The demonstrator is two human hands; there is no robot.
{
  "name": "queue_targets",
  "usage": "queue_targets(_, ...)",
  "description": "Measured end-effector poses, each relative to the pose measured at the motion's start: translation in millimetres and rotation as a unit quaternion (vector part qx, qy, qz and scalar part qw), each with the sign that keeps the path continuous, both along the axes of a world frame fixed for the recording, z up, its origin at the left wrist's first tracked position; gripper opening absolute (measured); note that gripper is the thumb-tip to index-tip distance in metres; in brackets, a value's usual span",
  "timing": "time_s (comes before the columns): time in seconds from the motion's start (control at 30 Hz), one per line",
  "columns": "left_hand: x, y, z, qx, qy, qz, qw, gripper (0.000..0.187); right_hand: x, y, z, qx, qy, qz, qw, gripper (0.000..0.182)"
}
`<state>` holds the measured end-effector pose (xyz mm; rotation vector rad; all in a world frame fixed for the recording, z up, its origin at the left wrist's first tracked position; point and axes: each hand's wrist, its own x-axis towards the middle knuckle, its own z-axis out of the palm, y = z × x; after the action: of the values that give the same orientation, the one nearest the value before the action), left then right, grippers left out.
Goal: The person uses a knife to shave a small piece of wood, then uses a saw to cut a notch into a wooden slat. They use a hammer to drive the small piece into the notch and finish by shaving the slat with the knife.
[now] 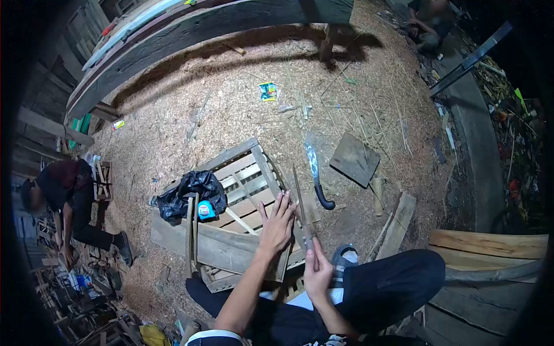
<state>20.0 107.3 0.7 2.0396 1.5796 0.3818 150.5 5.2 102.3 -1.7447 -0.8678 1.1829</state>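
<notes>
My left hand (276, 225) lies with its fingers stretched out along the right side of a slatted wooden frame (254, 173). In my right hand (317, 271) is the lower end of a long, narrow-bladed tool (300, 202), closed in my fingers. Its blade points away from me beside the frame's edge; seen nearly edge-on, its exact kind is unclear. On the frame's left part rest a black plastic bag (199, 187) and a blue tape measure (206, 210). A large knife with a black curved handle (318, 187) lies on the ground to the right.
Beyond the knife sits a square wooden block (355, 160). Loose boards (397, 225) and a plank stack (490, 245) stand at my right. A heavy beam (219, 40) spans the far side. One person (69, 196) bends at left; another (428, 26) sits far right. Shavings cover the ground (231, 109).
</notes>
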Motion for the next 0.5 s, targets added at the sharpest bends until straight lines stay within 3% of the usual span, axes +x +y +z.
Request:
queue_targets(0.23,-1.7,4.0,1.9,-0.016,-0.022,-0.007,1.0,0.046,-12.9,18.0,15.2,0.035,-0.039,-0.039,0.998,0.04)
queue_targets(0.37,-2.7,0.7,-4.5,-0.008,-0.028,-0.009,1.0,0.045,-10.5,14.7,19.6,-0.001,-0.043,-0.054,0.998,0.04)
queue_targets(0.43,-0.4,1.6,-1.7,0.001,-0.027,-0.005,1.0,0.044,-8.5,13.4,32.9,-0.049,-0.13,0.025,0.99,0.039)
queue_targets(0.5,-2.3,0.8,-1.7,-0.007,-0.027,-0.004,1.0,0.045,-9.2,-2.8,14.9,-0.001,-0.121,0.006,0.993,0.038)
